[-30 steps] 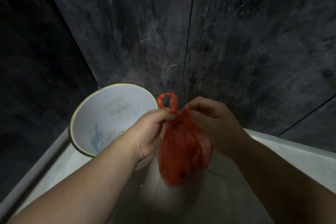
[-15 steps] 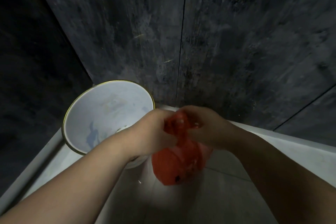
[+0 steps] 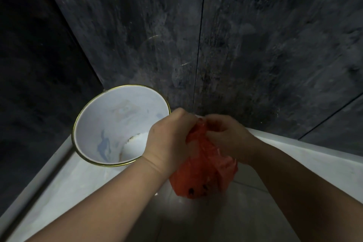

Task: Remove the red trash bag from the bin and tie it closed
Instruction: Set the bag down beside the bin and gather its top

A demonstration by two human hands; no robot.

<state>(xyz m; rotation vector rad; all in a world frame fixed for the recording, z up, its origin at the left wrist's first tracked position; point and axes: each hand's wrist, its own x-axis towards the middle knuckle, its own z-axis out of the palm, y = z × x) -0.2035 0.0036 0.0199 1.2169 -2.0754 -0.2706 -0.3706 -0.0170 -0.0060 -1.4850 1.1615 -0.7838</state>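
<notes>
The red trash bag (image 3: 204, 177) hangs in the air between my hands, outside the bin, bulging at the bottom with dark bits showing through. My left hand (image 3: 169, 141) grips the bag's neck from the left. My right hand (image 3: 225, 135) pinches the twisted top from the right. The handles are hidden inside my fingers. The white bin (image 3: 92, 124) with a gold rim stands to the left in the corner, with no bag in it and stains on its inner wall.
Dark marbled wall panels (image 3: 255, 45) close off the back and left. A pale skirting ledge (image 3: 294, 149) runs along the wall foot. A grey tiled floor (image 3: 216, 222) lies under the bag.
The bag's handle loop stood up above my hands; now it is pulled down inside my fingers. Both hands have closed together over the bag's top.
</notes>
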